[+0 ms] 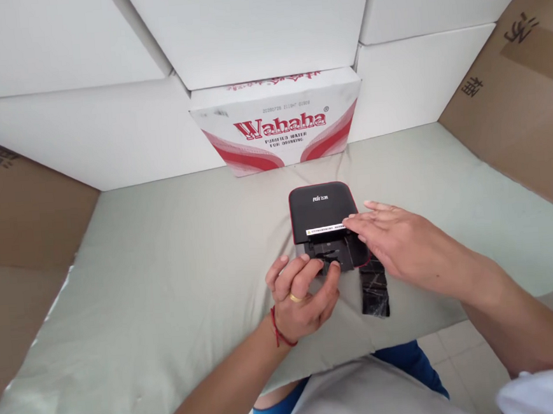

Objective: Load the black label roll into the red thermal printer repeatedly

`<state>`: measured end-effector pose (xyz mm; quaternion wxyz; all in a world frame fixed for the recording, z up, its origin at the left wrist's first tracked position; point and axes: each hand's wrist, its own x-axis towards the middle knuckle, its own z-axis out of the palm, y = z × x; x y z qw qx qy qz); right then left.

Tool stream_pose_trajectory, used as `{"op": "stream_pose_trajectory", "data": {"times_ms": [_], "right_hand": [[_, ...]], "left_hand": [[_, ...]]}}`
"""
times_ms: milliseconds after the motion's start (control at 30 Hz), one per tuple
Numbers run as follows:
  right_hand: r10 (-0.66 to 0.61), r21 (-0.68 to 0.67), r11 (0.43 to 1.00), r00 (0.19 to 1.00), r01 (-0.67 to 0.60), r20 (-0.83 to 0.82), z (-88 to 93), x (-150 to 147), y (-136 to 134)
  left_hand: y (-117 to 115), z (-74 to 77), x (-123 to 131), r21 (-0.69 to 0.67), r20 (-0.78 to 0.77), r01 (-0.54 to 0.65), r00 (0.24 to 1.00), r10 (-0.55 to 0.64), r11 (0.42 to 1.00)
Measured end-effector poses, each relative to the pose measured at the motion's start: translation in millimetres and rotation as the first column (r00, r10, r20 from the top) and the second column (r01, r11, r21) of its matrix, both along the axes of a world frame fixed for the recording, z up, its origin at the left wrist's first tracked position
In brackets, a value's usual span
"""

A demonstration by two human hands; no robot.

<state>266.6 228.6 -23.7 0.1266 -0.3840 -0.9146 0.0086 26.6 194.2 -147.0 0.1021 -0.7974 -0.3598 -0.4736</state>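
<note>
A flat black case with rounded corners, a red edge and a white logo lies on the covered table in front of me. A white label strip crosses it, and nearer to me is a dark, partly shiny panel. My left hand, with a ring and a red cord bracelet, has its fingers bent against the case's near end. My right hand rests its outstretched fingers on the case's right side. Partly beneath that side lies a crumpled black plastic strip. My fingers hide some of the near edge.
A pale green cloth covers the table. Behind the case stands a white and red water carton, against stacked white boxes. Brown cardboard borders the left side, and another brown carton the right.
</note>
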Motion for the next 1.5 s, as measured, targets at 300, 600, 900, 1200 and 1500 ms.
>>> {"op": "stream_pose_trajectory", "data": {"times_ms": [300, 600, 900, 1200, 1500], "right_hand": [[-0.053, -0.115, 0.990, 0.968, 0.083, 0.244, 20.7, -31, 4], [-0.027, 0.025, 0.999, 0.939, 0.038, -0.343, -19.4, -4, -15], [0.073, 0.048, 0.997, 0.878, -0.057, -0.473, -42.1, -4, -42], [0.073, 0.065, 0.997, 0.871, -0.048, -0.486, -40.5, -7, -46], [-0.281, -0.350, 0.912, 0.948, 0.216, -0.148, 11.1, -35, 23]], "left_hand": [[5, 16.2, -3, -0.130, 0.143, 0.103, 0.986, -0.084, 0.986], [73, 32.2, -41, -0.651, 0.709, 0.605, 0.700, 0.082, 0.458], [75, 9.6, -26, -0.506, 0.853, 0.800, 0.520, 0.048, 0.322], [65, -4.8, -19, -0.478, 0.874, 0.833, 0.483, 0.055, 0.278], [68, -9.4, -15, -0.489, 0.860, 0.816, 0.511, 0.013, 0.306]]}}
